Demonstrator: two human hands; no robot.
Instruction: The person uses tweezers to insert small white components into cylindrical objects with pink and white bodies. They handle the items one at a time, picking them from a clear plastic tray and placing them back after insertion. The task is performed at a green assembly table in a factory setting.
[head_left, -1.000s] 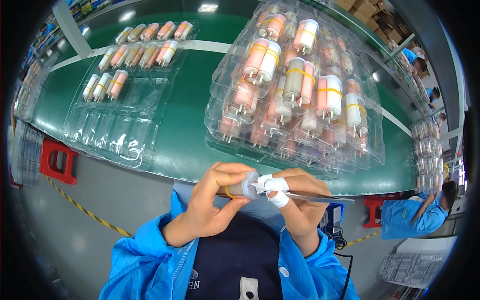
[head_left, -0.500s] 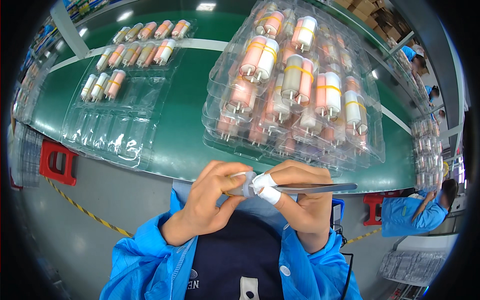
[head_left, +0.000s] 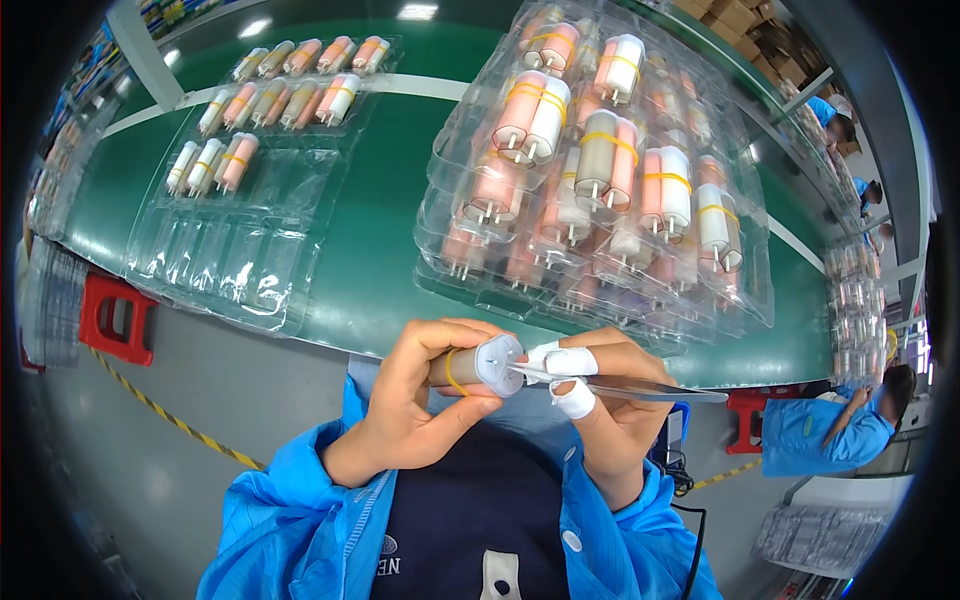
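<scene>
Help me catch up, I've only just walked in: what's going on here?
A person holds a yellow-banded grey piece in the left hand, its pale cap turned toward the right hand. That hand, with white tape on its fingers, holds metal tweezers, tips at the cap; whether they touch is unclear. On the green table beyond, a stack of clear trays holds pink, white and grey cylinders, and the clear tray to the left is partly filled.

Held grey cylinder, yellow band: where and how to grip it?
Grip the grey cylinder probably by its side wall, from the left, as the left hand does: its body lies sideways, and the pale end cap faces right, toward the tweezers, so keep that end clear.
</scene>
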